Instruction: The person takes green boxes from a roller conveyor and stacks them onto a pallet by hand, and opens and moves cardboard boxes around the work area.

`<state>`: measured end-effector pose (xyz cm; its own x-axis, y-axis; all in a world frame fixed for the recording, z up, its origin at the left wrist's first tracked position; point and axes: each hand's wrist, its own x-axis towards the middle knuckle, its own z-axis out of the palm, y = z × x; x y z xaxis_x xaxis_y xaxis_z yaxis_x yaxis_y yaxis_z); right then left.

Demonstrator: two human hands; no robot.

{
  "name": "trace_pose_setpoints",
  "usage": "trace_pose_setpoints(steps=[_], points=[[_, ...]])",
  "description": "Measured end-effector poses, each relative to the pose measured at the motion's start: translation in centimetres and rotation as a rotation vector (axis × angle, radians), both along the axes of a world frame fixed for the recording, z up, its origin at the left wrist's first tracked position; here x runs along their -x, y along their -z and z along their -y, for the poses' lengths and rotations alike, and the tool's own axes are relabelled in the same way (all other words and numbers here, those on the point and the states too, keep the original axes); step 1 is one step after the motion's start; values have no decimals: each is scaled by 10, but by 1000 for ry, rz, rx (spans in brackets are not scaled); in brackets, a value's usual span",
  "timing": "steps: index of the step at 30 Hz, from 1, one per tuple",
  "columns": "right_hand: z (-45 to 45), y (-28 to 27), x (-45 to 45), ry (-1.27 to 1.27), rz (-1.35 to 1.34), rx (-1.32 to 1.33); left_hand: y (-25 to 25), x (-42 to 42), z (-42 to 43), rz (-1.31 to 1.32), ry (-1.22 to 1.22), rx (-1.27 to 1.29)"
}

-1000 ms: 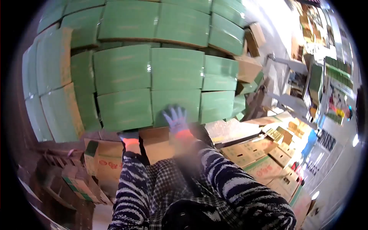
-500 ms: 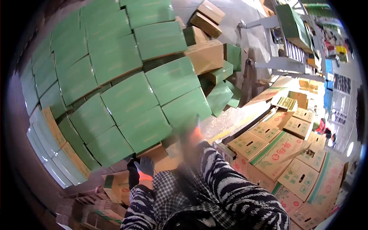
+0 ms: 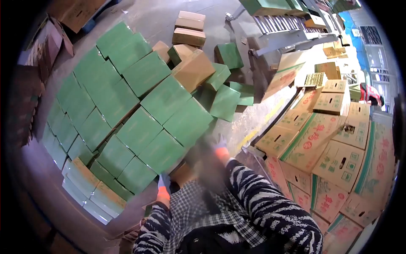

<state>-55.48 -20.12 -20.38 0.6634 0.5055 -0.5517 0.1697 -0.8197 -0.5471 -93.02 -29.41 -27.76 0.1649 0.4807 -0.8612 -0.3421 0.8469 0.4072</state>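
Green boxes (image 3: 114,97), smooth-faced blocks, stacked at your 10 o'clock from view centre, near edges straight. Cardboard cartons (image 3: 311,133), matte, printed, slotted, at your 4. Bare floor strip (image 3: 253,120) between, open room at 3. Your gloved left hand (image 3: 164,183), 7 o'clock, beside a green corner; right hand (image 3: 221,144), toward 5, blurred. Can't tell either grip.
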Motion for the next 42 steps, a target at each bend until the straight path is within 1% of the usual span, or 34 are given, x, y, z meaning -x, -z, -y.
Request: trace_pose_setpoints(steps=[1,2,3,4,5,6,8,10,11,14,15,17,18,19,20,22,24,26,29,30,31,33,35,36,37,38,39,40,41,42], points=[[2,-21,-11,-36,34,30,17,3,-13,-98,43,-66],[1,-41,-23,-74,65,58,23,6,-29,-198,84,-136],[-2,-56,-35,-117,93,78,12,1,-50,-303,128,-272],[-2,-50,-50,-206,105,115,-5,-10,-82,-410,164,-414],[-1,-40,-66,-295,119,148,-43,-20,-125,-692,444,-500],[-8,-46,-66,-254,79,96,-79,-31,-169,-975,729,-565],[-26,-19,-71,-370,216,61,-82,-45,-238,-1057,774,-637],[-57,14,-70,-401,259,58,-71,-68,-305,-1100,825,-719],[-91,-14,-67,-408,134,107,-53,-84,-339,-1101,827,-737],[-108,71,-69,-166,35,26,-16,-129,-412,-1194,944,-668],[-115,89,-70,-150,40,21,-5,-145,-423,-1239,981,-621],[-120,112,-75,-263,-119,4,11,-172,-432,-1311,942,-525],[-120,118,-76,-314,-196,-8,26,-179,-435,-1345,923,-482],[-115,118,-73,-358,-91,-62,37,-183,-428,-1411,917,-543],[-116,109,-76,-375,-102,-7,20,-198,-425,-1479,944,-541],[-116,84,-78,-382,-87,-32,14,-209,-418,-1461,945,-529],[-110,79,-83,-406,-63,-38,6,-210,-416,-1420,1023,-574],[-101,85,-88,-500,-39,18,8,-209,-415,-1403,1035,-545],[-115,104,-101,-700,-20,149,-5,-212,-418,-1324,1101,-350],[-124,100,-107,-741,-19,142,-12,-217,-422,-1297,1117,-286],[-134,96,-118,-727,-22,74,-17,-228,-427,-1283,1096,-316],[-166,54,-155,-628,-24,-238,-24,-256,-438,-1257,1055,-368],[-215,-33,-207,-410,-22,-558,-21,-307,-466,-405,373,-633],[-250,-96,-243,-239,-20,-714,-65,-350,-491,-175,200,-465],[-282,-129,-279,-91,-19,-917,-127,-388,-516,-56,219,-393],[-315,-176,-322,-19,-82,-1012,-142,-415,-545,189,179,-441],[-348,-189,-370,93,-117,-1064,-167,-449,-573,288,95,-478],[-384,-213,-410,191,-226,-1149,-194,-481,-605,327,55,-433],[-417,-240,-440,359,-299,-1156,-229,-504,-631,386,102,-295],[-444,-260,-469,379,-373,-1162,-264,-527,-656,437,146,-155]])
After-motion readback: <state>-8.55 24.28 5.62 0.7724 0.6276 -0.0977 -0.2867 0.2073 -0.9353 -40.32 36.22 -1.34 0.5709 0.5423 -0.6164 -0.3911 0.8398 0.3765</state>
